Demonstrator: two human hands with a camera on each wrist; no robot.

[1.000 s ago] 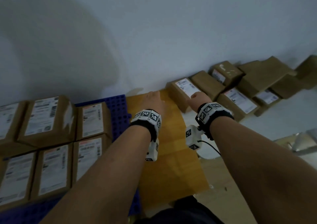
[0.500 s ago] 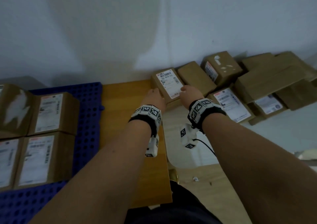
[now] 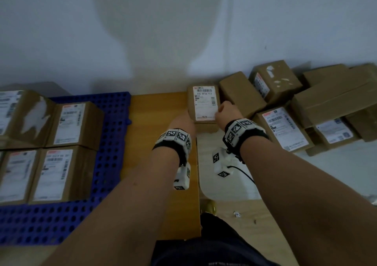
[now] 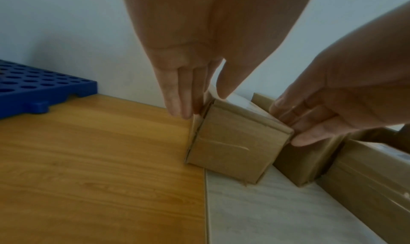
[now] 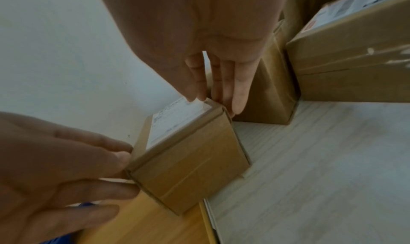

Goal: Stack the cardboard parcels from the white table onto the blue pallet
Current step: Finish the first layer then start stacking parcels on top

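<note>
A small cardboard parcel (image 3: 204, 104) with a white label on top sits by the wall, across the seam between the wooden table (image 3: 155, 106) and the white table (image 3: 346, 163). My left hand (image 3: 181, 123) holds its left side, fingers down the side and thumb on the top edge (image 4: 199, 105). My right hand (image 3: 226, 112) holds its right side, fingers down between it and the plain parcel beside it (image 5: 215, 98). The parcel (image 4: 233, 151) (image 5: 188, 168) rests on the tables. The blue pallet (image 3: 110, 143) lies to the left with several labelled parcels (image 3: 69, 123) on it.
A heap of several more parcels (image 3: 285, 127) crowds the white table to the right, the nearest plain one (image 3: 240, 94) close against the held parcel. The wall stands right behind. The pallet's right strip and front edge show bare blue grid.
Both hands have moved forward and closed on the sides of the labelled parcel. The head view has swung right, so the pallet sits further left.
</note>
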